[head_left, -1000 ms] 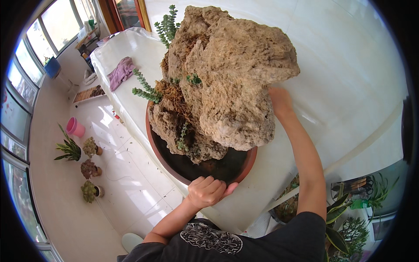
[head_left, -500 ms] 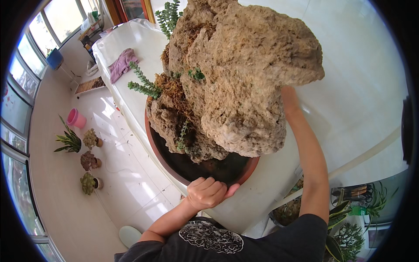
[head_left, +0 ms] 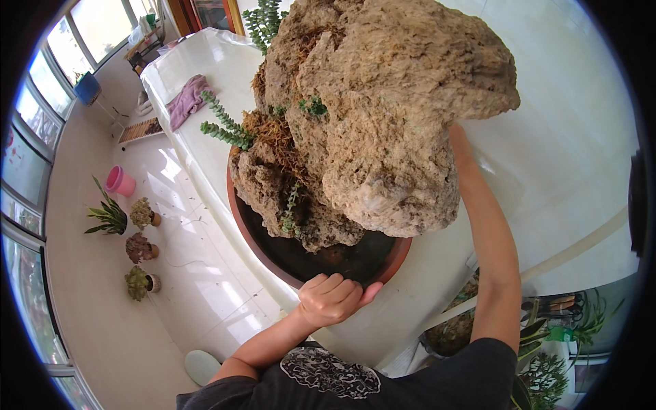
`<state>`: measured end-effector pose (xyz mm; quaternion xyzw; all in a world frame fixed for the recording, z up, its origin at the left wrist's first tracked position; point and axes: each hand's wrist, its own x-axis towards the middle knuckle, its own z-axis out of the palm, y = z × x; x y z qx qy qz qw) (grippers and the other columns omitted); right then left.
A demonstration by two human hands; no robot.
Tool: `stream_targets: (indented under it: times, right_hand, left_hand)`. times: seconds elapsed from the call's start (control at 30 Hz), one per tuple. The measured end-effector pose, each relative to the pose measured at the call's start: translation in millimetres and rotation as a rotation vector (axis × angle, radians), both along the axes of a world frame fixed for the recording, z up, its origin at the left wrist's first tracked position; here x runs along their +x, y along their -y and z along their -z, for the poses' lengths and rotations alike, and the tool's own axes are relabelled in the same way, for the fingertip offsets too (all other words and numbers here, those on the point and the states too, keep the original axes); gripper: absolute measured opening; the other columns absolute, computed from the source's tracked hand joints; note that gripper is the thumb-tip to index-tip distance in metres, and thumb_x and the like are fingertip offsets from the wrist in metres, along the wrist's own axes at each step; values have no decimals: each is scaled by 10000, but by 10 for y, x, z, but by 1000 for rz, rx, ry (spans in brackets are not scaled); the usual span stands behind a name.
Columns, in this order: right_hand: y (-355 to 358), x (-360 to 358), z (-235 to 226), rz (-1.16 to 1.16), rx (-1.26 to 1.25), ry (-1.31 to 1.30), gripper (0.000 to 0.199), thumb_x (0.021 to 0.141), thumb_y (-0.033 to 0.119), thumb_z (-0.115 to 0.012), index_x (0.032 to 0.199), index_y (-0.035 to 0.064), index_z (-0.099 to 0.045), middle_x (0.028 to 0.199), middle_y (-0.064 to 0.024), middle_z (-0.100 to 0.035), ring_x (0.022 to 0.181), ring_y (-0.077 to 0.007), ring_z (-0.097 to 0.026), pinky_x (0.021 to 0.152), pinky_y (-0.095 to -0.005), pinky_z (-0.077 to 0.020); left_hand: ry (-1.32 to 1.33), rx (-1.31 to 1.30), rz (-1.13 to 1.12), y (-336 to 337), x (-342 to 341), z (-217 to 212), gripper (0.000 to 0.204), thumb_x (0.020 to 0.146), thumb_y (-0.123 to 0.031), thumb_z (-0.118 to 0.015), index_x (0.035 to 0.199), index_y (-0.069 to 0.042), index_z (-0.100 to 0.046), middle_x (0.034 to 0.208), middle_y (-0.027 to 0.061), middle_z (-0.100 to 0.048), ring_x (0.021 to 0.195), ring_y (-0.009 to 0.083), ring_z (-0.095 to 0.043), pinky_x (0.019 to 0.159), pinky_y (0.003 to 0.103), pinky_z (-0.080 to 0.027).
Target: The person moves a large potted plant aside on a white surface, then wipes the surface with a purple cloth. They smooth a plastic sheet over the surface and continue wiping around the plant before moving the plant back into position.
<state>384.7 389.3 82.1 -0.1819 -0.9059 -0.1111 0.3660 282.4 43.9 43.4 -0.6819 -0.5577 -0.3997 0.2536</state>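
Observation:
A large rough tan rock (head_left: 389, 130) stands in a round brown basin (head_left: 403, 256) with a dark inside. Brown moss (head_left: 277, 137) and small green succulents (head_left: 229, 130) sit in its hollows on the left side. My left hand (head_left: 331, 299) is closed over the basin's near rim, its thumb pointing right along the edge. On the right, my arm reaches up behind the rock's overhang. The rock hides my right hand, with only the wrist (head_left: 459, 140) showing, so its fingers and whatever they touch cannot be seen.
The basin rests on a table with a pale plastic cover (head_left: 383, 328). A purple cloth (head_left: 188, 102) lies at the far left. On the floor stand a pink bucket (head_left: 120, 181) and several potted plants (head_left: 140, 249). More plants (head_left: 547, 376) are at the lower right.
The rock and basin have shifted slightly to the right, the rock's top most. My left hand has moved a little right and up with the rim, and my right arm slightly right.

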Motion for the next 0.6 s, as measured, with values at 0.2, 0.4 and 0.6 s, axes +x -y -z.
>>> stream_targets:
  times: [0.2,0.4,0.6]
  right_hand:
    - [-176,-60,86,13,19,77,358,956,356,-544,720,89,-516,528,-112,-574,514,-310,-603,461,-410,-469]
    - [-145,-123,-62,-86,-39,65,311,970,331,-516,778,87,-529,564,-106,-597,549,-288,-626,486,-397,-484]
    - [-138,-220,-171,85,197,354,166,934,205,-526,819,85,-534,612,-92,-620,597,-281,-644,514,-391,-496]
  left_hand:
    - [25,-3,3,-73,44,4,363,671,-209,-828,510,-147,-508,504,-39,-313,434,116,-349,418,278,-221]
    - [28,-6,-3,-112,57,-10,355,676,-206,-825,515,-145,-515,506,-37,-319,434,115,-355,415,278,-225]
    - [29,9,-24,-146,68,-27,422,717,-213,-803,495,-157,-448,508,-33,-311,442,111,-364,413,273,-231]
